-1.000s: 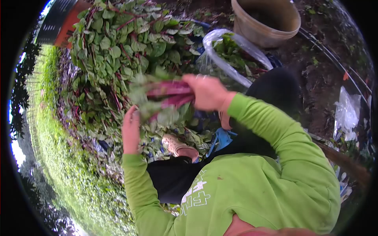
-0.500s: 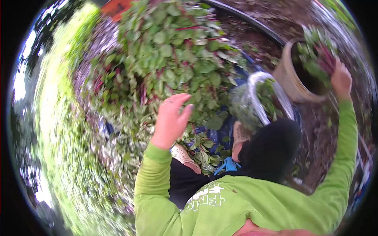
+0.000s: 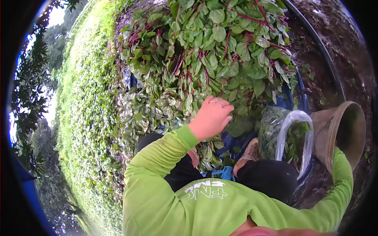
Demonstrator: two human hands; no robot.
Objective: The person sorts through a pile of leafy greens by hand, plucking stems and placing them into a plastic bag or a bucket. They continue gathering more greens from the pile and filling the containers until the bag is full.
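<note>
My left hand [image 3: 212, 118], wearing a ring, hovers in front of a big heap of leafy greens [image 3: 220, 59] with reddish-purple stems. Its fingers are loosely bent, the thumb sits slightly apart, and nothing shows in it. My right sleeve [image 3: 341, 169] reaches into a tan bucket [image 3: 334, 129] that is tilted over at the right. The hand itself is hidden inside, along with whatever it holds. Between the heap and the bucket stands a clear plastic bag [image 3: 269, 129] with its rim rolled open and green leaves inside.
Blue sheeting [image 3: 232, 143] lies under the greens, near my shoes [image 3: 248, 153]. Something bright blue [image 3: 226, 173] is between my legs. A black hose [image 3: 327, 51] curves over wet soil at the upper right. Dense green plants [image 3: 86, 118] stretch along the left.
My right hand, which held a bunch of red-stemmed greens over the bucket, has gone down inside it. The bucket now leans more. My left hand's fingers have bent, and the view has shifted.
</note>
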